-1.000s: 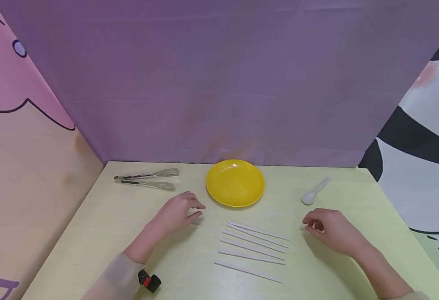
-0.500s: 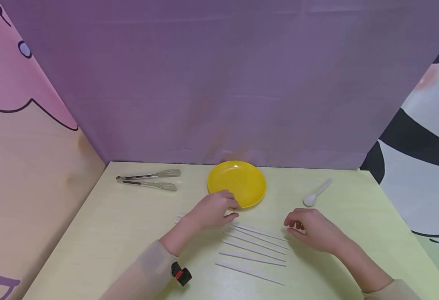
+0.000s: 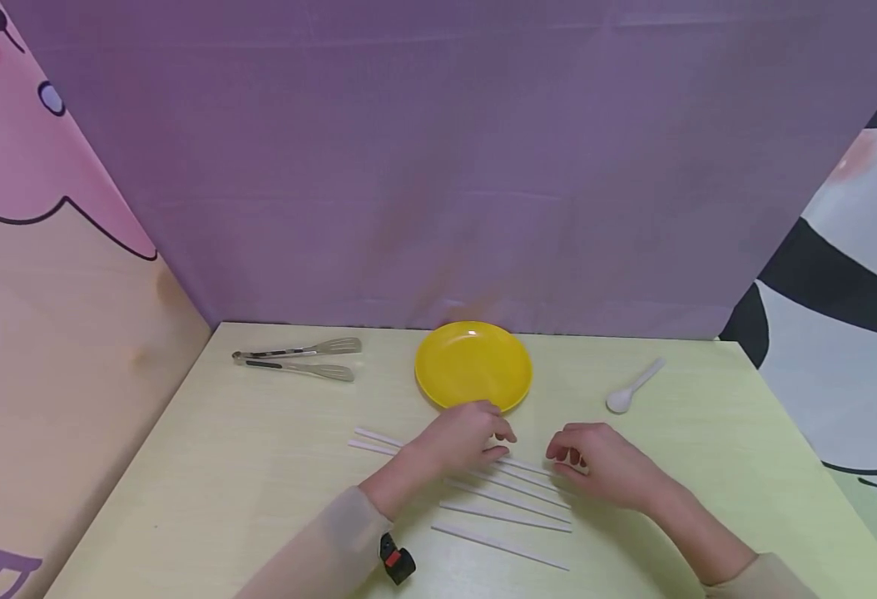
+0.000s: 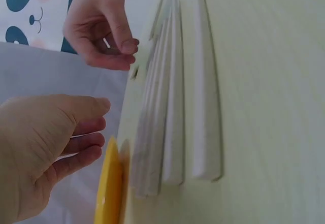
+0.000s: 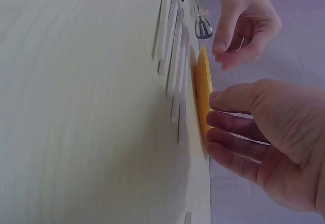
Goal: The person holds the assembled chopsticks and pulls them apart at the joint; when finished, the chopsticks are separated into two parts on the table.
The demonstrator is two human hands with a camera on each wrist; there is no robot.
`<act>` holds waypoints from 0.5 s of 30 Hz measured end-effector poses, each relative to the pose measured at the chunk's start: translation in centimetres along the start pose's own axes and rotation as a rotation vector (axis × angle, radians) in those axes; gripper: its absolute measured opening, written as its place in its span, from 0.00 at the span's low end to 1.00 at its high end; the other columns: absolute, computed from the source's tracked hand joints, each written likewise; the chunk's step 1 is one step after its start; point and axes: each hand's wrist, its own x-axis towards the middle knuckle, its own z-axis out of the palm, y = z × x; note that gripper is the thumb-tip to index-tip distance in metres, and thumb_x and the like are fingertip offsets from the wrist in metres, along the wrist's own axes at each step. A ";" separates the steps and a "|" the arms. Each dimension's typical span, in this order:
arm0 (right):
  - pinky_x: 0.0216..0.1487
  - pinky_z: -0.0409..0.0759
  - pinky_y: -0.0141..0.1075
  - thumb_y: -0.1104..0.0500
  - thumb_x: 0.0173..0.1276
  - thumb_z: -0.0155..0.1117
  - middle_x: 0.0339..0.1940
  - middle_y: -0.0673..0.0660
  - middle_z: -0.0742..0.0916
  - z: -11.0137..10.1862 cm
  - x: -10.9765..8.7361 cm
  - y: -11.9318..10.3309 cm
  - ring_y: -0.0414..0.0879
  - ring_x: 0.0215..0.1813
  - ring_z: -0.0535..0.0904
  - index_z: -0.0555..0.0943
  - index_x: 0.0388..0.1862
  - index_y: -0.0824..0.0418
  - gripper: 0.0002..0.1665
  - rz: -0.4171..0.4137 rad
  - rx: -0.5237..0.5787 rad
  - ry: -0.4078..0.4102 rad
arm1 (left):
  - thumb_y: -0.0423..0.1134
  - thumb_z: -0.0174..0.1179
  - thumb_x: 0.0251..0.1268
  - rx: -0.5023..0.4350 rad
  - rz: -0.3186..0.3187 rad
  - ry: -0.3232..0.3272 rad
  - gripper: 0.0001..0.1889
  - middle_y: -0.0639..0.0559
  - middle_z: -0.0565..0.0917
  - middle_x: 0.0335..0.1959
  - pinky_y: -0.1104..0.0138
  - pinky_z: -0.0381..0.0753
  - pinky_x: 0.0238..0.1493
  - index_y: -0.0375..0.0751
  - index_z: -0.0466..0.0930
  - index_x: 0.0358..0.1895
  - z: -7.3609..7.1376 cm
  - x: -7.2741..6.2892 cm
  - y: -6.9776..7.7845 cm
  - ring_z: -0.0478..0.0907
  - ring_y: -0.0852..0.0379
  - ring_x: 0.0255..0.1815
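Several white chopsticks (image 3: 502,539) lie side by side on the pale table (image 3: 184,516). My left hand (image 3: 457,438) hovers over their far left ends, just in front of the yellow plate (image 3: 473,363). Facing it, my right hand (image 3: 605,466) is over the right ends of the farthest chopsticks. Nothing is between the fingers of either hand; thumbs and fingers bend loosely, as the left hand (image 4: 48,150) in the left wrist view and the right hand (image 5: 284,137) in the right wrist view show. My left forearm partly covers two more white sticks (image 3: 371,447).
Metal tongs (image 3: 296,359) with slotted ends lie at the back left. A white spoon (image 3: 633,387) rests at the back right, beyond my right hand. A purple backdrop (image 3: 438,166) rises behind the table's far edge, with cartoon-printed panels at both sides.
My left hand has moved right, from left of the chopsticks to over them, passing the plate's front edge. My right hand has moved left toward it. The chopsticks, plate, tongs and spoon stay put.
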 end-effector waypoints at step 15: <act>0.35 0.80 0.28 0.66 0.64 0.76 0.28 0.40 0.83 2.3 0.7 -0.1 0.29 0.31 0.75 0.87 0.32 0.52 0.09 -0.023 -0.021 -0.019 | 0.40 0.70 0.73 0.005 -0.019 -0.032 0.04 0.61 0.90 0.37 0.78 0.81 0.49 0.51 0.95 0.42 2.5 0.4 0.0 0.82 0.66 0.39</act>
